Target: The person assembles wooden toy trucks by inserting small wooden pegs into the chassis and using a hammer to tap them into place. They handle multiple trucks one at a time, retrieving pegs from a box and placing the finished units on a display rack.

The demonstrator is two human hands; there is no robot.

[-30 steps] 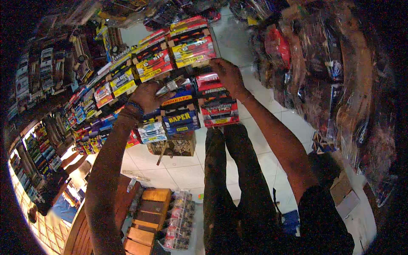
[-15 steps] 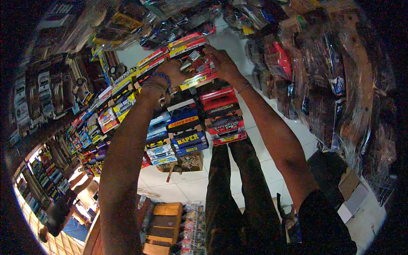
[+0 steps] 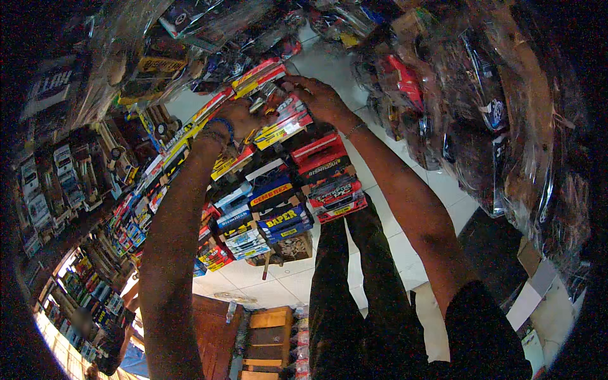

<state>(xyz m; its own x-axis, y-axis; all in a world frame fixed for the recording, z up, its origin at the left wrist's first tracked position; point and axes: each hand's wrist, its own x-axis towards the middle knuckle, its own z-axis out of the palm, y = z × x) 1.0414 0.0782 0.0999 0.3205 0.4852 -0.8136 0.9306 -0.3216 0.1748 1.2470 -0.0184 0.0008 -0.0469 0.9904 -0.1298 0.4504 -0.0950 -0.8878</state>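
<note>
Red and white printed panels are covering the toy truck we're looking at, and it's sitting in the packed rows of toy trucks, right between the two hands. The left hand, the one wearing a blue bracelet, is resting just beside it. Its fingers are sitting bent next to a small shiny piece, but it's pretty blurry, so we can't tell how far they're closing or whether they're gripping it. The right hand is sitting at the truck's far right corner with fingers curving over, and we're not able to tell if they're holding anything either. Closer to the legs, a blue toy truck is standing next to a red-and-black one. We're also seeing a box near the blue truck, white floor tiles showing below, and plastic-wrapped goods crowding the right side.
</note>
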